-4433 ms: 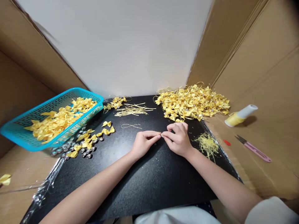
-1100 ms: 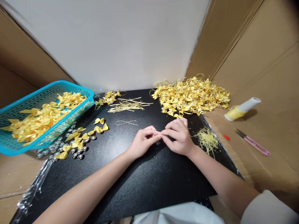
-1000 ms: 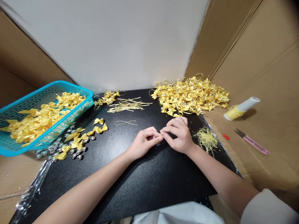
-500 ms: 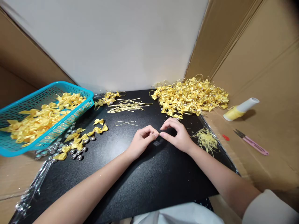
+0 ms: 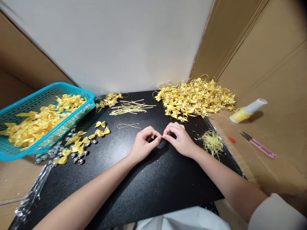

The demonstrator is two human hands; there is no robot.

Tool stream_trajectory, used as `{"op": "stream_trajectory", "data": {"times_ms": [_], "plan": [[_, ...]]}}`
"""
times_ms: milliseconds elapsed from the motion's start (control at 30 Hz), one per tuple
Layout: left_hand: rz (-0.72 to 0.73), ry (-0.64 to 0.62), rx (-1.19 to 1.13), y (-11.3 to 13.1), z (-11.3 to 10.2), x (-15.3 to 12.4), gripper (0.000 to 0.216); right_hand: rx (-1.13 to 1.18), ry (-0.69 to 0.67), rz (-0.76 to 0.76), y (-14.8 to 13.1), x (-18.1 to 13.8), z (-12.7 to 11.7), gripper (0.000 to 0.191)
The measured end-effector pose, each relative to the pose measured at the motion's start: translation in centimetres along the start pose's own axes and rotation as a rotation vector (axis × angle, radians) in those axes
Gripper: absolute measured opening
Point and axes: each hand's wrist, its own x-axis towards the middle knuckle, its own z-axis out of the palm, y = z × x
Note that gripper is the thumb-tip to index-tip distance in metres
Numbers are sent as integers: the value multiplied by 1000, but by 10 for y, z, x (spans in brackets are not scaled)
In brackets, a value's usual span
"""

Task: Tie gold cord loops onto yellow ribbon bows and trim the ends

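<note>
Over the middle of the black table (image 5: 144,188), my left hand (image 5: 146,143) pinches thumb and forefinger together. My right hand (image 5: 178,139) meets it, its fingertips pinched at the same spot. Something tiny lies between the fingertips, too small to make out. Beyond my left hand a looped gold cord (image 5: 129,126) rests on the tabletop, its ends crossed. Further back lies a bundle of cut gold cords (image 5: 131,108). Yellow ribbon bows (image 5: 78,147) and silver jingle bells (image 5: 78,158) are scattered to the left.
A turquoise basket (image 5: 22,155) of yellow bows stands at the left. At the back right is a heap of corded bows (image 5: 196,97). Cord scraps (image 5: 212,142), pink thread snips (image 5: 261,147) and a spool tube (image 5: 248,111) lie to the right. Cardboard walls (image 5: 266,64) flank the table.
My right fingertips have closed in to meet my left ones, where a small gap showed between the fingers before. The view has shifted slightly; the things on the table lie as before.
</note>
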Motion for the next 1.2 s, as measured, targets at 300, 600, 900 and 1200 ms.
{"op": "stream_trajectory", "data": {"times_ms": [300, 600, 900, 1200], "plan": [[83, -25, 83, 2, -1, 0, 11, 69, 11, 0, 3, 1, 1, 15], [51, 35, 109, 1, 1, -1, 11, 56, 74, -25, -1, -2, 1, 2], [60, 4, 156, 0, 3, -1, 11, 4, 101, -20, -4, -3, 8, 12], [18, -46, 117, 1, 2, 1, 13, 208, 77, 27, 3, -2, 17, 12]]}}
